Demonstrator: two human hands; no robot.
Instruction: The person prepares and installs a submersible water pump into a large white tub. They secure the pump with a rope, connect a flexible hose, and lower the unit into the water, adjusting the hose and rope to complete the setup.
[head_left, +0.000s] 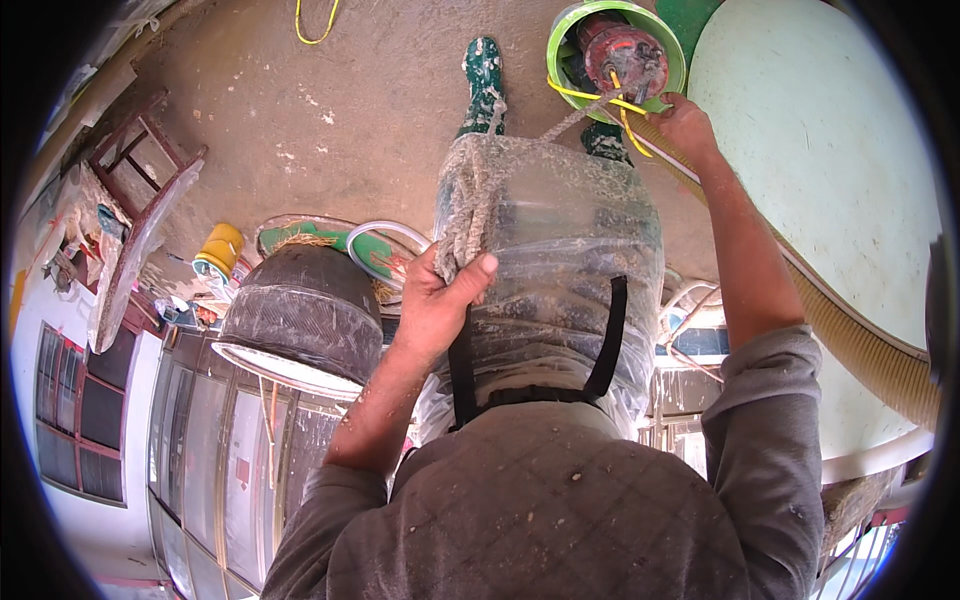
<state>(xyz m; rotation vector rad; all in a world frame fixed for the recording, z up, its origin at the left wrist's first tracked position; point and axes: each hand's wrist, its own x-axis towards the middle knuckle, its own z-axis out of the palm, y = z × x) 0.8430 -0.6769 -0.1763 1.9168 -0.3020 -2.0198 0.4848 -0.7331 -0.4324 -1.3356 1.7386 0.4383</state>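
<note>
In my left hand (450, 300) is a bundle of grimy grey rope (462, 220), lying over the clear plastic apron (545, 200) on my legs. My right hand (680, 128) is closed at the edge of a green bucket (560, 40), by a yellow cord (580, 94); whether it grips the rim or the cord is unclear. The bucket holds a red pump-like machine (620, 50) coated in grime, with rope running from it across my apron. My green rubber boots (483, 75) are spattered.
A large pale round tank (810, 120) with a ribbed hose (840, 310) stands at the right. At left are a dark tub (290, 300), a yellow pail (220, 250), coiled hose (385, 230) and clutter (110, 230). The concrete floor (350, 130) has a yellow cord (313, 35) on it.
</note>
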